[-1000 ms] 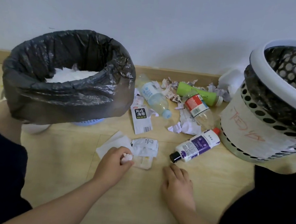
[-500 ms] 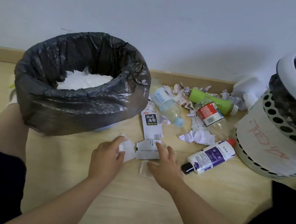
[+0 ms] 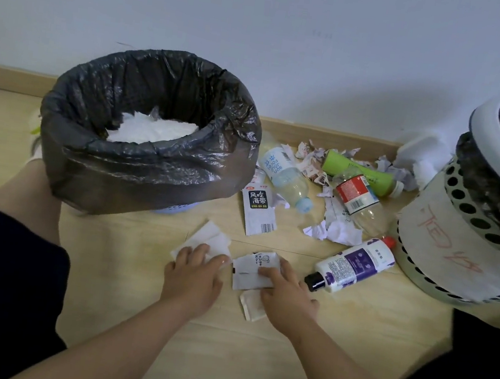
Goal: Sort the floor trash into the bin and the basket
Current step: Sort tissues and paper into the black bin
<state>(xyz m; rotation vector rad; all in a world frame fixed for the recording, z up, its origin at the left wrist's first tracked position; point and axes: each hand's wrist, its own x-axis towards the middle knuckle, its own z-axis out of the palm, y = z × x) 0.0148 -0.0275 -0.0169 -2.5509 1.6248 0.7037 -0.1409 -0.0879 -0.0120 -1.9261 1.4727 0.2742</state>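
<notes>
Before bin [image 3: 149, 173] with crinkled black liner, we lay left hand [image 3: 196, 274] flat on folded soft tissue [image 3: 210, 236], right hand [image 3: 286, 289] flat on creased wrapper [image 3: 251, 266].

Four bottles [image 3: 288, 178] [image 3: 358, 200] [image 3: 355, 173] [image 3: 356, 265], one bin [image 3: 149, 173], one basket [image 3: 457, 248], two hands [image 3: 192, 280] [image 3: 288, 296], and many paper scraps [image 3: 336, 232].

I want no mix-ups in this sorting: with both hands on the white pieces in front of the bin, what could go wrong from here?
The right hand rests on a white packet with a smaller sachet lying partly under the palm; it could be left behind.
The purple-labelled bottle lies on its side close to that hand, so a sweep might set it rolling.
The left hand presses a thin tissue, which may tear if dragged.
</notes>
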